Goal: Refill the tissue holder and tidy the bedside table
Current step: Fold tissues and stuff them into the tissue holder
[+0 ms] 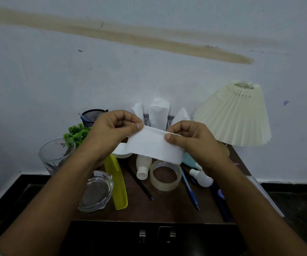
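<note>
Head view: the surface is crowded. A glass, ashtray and comb sit toward its left edge, tape, bottle and pens mid-surface, and a lamp at the back right corner. The holder, with tissues standing in it, sits at the back edge behind the hands. Above the clutter, left hand and right hand each pinch one end of a folded tissue, grips clamped on it.

Pleated cream lamp shade at right, tilted. Black mesh pen cup by the wall, small green plant beside it. White wall carries a long brown smear (runs diagonally). Two metal drawer handles at the bottom edge, dark floor either side.
</note>
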